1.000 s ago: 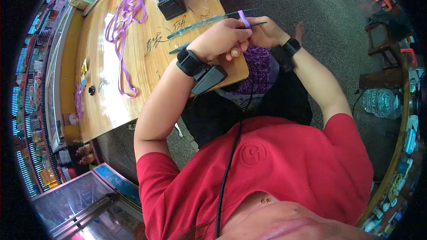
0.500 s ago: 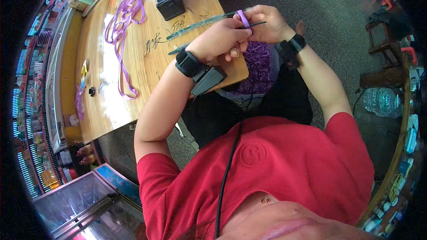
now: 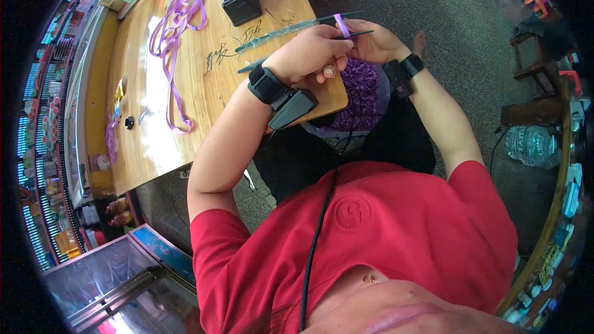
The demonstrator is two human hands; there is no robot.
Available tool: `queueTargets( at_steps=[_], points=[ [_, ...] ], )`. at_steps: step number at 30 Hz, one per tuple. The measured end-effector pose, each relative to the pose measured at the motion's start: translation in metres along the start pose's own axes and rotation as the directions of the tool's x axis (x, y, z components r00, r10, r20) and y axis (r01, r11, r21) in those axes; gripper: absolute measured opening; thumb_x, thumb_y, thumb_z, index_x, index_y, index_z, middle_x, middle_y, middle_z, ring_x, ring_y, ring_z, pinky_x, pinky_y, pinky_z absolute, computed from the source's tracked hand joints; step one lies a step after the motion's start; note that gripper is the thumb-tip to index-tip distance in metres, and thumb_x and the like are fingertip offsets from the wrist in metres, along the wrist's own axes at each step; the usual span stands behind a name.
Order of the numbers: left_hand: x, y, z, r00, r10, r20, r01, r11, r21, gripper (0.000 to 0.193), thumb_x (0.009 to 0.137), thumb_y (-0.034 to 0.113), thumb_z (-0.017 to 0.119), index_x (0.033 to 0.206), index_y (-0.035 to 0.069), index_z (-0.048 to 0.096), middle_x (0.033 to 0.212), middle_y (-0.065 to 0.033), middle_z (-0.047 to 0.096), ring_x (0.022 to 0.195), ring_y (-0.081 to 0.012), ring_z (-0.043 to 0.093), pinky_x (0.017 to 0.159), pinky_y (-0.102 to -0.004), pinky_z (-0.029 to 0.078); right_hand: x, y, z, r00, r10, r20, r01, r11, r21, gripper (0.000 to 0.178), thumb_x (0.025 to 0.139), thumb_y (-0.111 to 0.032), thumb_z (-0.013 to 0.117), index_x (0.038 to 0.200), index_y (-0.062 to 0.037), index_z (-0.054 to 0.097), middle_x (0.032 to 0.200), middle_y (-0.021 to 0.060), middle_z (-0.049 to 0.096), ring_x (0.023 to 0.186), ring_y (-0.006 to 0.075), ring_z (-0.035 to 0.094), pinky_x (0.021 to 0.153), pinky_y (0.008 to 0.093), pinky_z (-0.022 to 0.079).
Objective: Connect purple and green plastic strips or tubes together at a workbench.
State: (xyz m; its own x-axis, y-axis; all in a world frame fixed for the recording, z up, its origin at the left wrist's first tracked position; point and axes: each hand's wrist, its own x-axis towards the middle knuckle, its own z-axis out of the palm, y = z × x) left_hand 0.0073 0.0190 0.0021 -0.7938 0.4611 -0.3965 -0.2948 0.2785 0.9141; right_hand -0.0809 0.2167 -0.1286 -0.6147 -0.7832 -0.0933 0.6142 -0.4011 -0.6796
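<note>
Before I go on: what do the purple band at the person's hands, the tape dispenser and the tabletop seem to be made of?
Purple band: perhaps ribbon or thin plastic; smooth and flat, but too small to settle.
Tape dispenser: probably hard plastic; black, with a crisp-edged body.
Tabletop: wood or wood-look laminate, glossy; grain lines show and bright glare whitens its left side.

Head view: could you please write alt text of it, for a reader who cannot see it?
A person's left hand and right hand meet at a purple ribbon strip crossing thin dark sticks, near the corner of a wooden table. On the table are a loose purple ribbon and a black tape dispenser; purple pieces are heaped below.
</note>
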Motion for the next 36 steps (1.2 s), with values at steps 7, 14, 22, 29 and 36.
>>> queueTargets(
  at_steps=[7, 14, 22, 29, 36],
  points=[
    [-0.001, -0.011, -0.009, 0.998, 0.018, -0.058, -0.015, 0.999, 0.044, 0.023, 0.097, 0.025, 0.057, 0.1, 0.002, 0.058, 0.072, -0.0032, 0.061, 0.05, -0.0075, 0.051, 0.042, -0.0213, 0.041, 0.004, -0.012, 0.042, 0.991, 0.1, 0.085, -0.087, 0.986, -0.146, 0.038, 0.099, -0.037, 0.053, 0.12, -0.0061, 0.062, 0.111, 0.0032, 0.063, 0.1, 0.016, 0.059, 0.091, 0.0356, 0.046],
    [-0.083, 0.007, -0.073, 0.942, 0.277, -0.188, -0.207, 0.924, 0.322, 0.043, 0.096, 0.027, 0.059, 0.131, 0.003, 0.056, 0.102, -0.0046, 0.07, 0.074, -0.0092, 0.062, 0.063, -0.0242, 0.051, -0.034, -0.027, 0.015, 0.976, -0.051, -0.211, 0.021, 0.989, -0.145, 0.04, 0.097, -0.023, 0.055, 0.131, -0.0019, 0.054, 0.095, 0.0009, 0.064, 0.082, 0.0143, 0.06, 0.081, 0.034, 0.05],
    [-0.157, -0.11, -0.256, 0.666, 0.248, -0.703, 0.427, 0.646, 0.632, 0.037, 0.091, 0.028, 0.066, 0.113, -0.002, 0.065, 0.096, -0.0103, 0.07, 0.084, -0.0197, 0.065, 0.077, -0.0341, 0.051, -0.048, -0.004, -0.003, 0.959, -0.035, -0.281, -0.016, 0.984, -0.178, 0.058, 0.099, -0.045, 0.05, 0.143, -0.0075, 0.043, 0.12, 0.0091, 0.061, 0.097, 0.0162, 0.059, 0.092, 0.0382, 0.049],
    [-0.159, -0.127, -0.24, 0.623, 0.302, -0.722, 0.38, 0.689, 0.617, 0.025, 0.089, 0.024, 0.065, 0.094, -0.001, 0.067, 0.079, -0.0115, 0.067, 0.071, -0.0203, 0.063, 0.066, -0.034, 0.05, -0.028, -0.02, 0.012, 0.968, -0.177, -0.179, 0.146, 0.974, -0.172, 0.05, 0.098, -0.043, 0.055, 0.13, -0.0049, 0.055, 0.106, 0.0064, 0.065, 0.089, 0.0142, 0.063, 0.084, 0.0328, 0.052],
    [-0.133, -0.012, -0.114, 0.839, 0.328, -0.433, -0.264, 0.943, 0.202, 0.023, 0.101, 0.023, 0.054, 0.107, 0.003, 0.062, 0.092, -0.0004, 0.063, 0.078, -0.0077, 0.055, 0.073, -0.023, 0.045, -0.044, -0.009, -0.005, 0.838, -0.306, -0.452, 0.005, 0.833, -0.554, 0.038, 0.098, -0.031, 0.059, 0.124, -0.0028, 0.059, 0.093, 0.0032, 0.066, 0.08, 0.0114, 0.063, 0.074, 0.0283, 0.054]
  ],
)
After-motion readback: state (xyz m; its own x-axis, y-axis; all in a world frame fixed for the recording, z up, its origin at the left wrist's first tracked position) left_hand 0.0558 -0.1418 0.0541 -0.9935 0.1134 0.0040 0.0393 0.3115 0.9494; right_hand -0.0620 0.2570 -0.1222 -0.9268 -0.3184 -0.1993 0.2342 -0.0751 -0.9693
